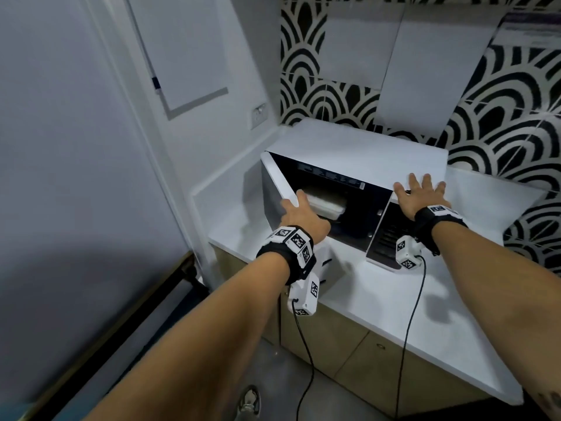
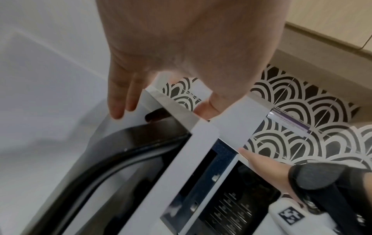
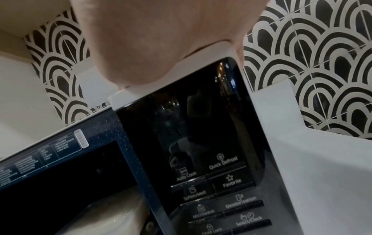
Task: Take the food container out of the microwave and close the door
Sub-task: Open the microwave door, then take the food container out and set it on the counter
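Observation:
A white microwave (image 1: 364,147) stands on the counter with its door (image 1: 274,192) swung open to the left. Inside, a pale food container (image 1: 328,205) sits on the floor of the dark cavity, and its corner (image 3: 112,217) shows in the right wrist view. My left hand (image 1: 296,205) holds the door's top edge, thumb inside and fingers (image 2: 120,101) on the outer face above the black handle (image 2: 120,151). My right hand (image 1: 419,189) lies flat with spread fingers on the microwave's top, above the control panel (image 3: 211,143). Neither hand touches the container.
The white counter (image 1: 394,299) runs forward and right of the microwave over wooden cabinets (image 1: 349,354). A plain white wall (image 1: 197,132) stands close on the door's left. Black-and-white patterned tiles (image 1: 501,117) cover the back wall. Cables hang from both wrist cameras.

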Tool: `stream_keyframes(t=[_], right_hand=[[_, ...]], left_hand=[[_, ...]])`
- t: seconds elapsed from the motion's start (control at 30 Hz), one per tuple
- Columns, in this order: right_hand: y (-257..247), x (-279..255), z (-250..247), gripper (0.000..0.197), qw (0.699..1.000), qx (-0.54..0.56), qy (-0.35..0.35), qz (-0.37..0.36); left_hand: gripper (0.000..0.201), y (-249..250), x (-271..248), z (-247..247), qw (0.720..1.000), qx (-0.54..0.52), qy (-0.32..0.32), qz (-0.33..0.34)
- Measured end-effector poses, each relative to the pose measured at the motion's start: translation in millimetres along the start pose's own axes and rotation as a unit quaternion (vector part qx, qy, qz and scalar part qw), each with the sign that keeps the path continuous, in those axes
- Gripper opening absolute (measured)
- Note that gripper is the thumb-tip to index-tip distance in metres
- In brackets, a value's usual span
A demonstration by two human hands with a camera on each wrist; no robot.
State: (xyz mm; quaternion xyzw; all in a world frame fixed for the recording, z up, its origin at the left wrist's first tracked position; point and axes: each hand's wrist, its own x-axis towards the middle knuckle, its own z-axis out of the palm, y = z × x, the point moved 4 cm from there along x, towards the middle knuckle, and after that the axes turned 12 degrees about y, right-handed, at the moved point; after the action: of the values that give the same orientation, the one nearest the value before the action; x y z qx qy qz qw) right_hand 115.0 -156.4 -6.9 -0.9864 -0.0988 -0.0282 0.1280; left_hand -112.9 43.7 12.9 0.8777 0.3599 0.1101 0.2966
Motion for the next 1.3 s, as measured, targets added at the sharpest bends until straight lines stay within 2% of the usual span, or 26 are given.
stream_keyframes(t=[0.13,0.23,0.37,0.5,0.57,0.67,0.77,1.0,1.1,1.2,1.3], right_hand=[[-0.2,-1.0,-0.8,0.076,1.000,0.004,-0.001,0.000],[1.0,-0.4,-0.4,0.076,1.000,0.008,0.004,0.000],[1.1,0.8,1.3,0.076,1.000,0.011,0.006,0.001],[1.3,2.2,1.4,0.075,1.000,0.015,0.007,0.003],[2.0,2.2,1.8,0.075,1.000,0.015,0.008,0.003],[1.9,2.2,1.7,0.075,1.000,0.015,0.006,0.004],[1.2,2.8,0.7,0.074,1.000,0.014,0.008,0.002],[1.2,3.3,1.2,0.075,1.000,0.010,0.017,0.002],[2.1,3.5,2.2,0.074,1.000,0.007,0.024,-0.001],[2.8,5.0,4.3,0.074,1.000,0.004,0.024,0.003],[4.4,8.2,5.8,0.074,1.000,0.003,0.028,0.008]], left_hand=[[0.074,-4.9,13.0,-18.1,0.995,0.100,-0.001,-0.020],[0.065,-8.4,20.0,-31.2,0.981,0.192,-0.005,-0.021],[0.058,-20.9,34.6,-37.6,0.964,0.264,0.014,-0.020],[0.071,-47.6,57.9,-36.1,0.957,0.277,0.029,-0.081],[0.069,-54.3,64.1,-41.3,0.952,0.287,0.044,-0.095],[0.060,-63.4,74.4,-52.6,0.949,0.301,0.028,-0.091],[0.063,-82.3,91.5,-64.0,0.947,0.305,0.023,-0.098],[0.063,-114.8,117.8,-73.2,0.934,0.339,0.086,-0.079],[0.070,-119.1,127.1,-74.2,0.931,0.343,0.094,-0.081],[0.074,-109.1,141.1,-71.1,0.930,0.348,0.118,-0.031],[0.070,-78.0,146.5,-59.5,0.925,0.324,0.159,0.119]])
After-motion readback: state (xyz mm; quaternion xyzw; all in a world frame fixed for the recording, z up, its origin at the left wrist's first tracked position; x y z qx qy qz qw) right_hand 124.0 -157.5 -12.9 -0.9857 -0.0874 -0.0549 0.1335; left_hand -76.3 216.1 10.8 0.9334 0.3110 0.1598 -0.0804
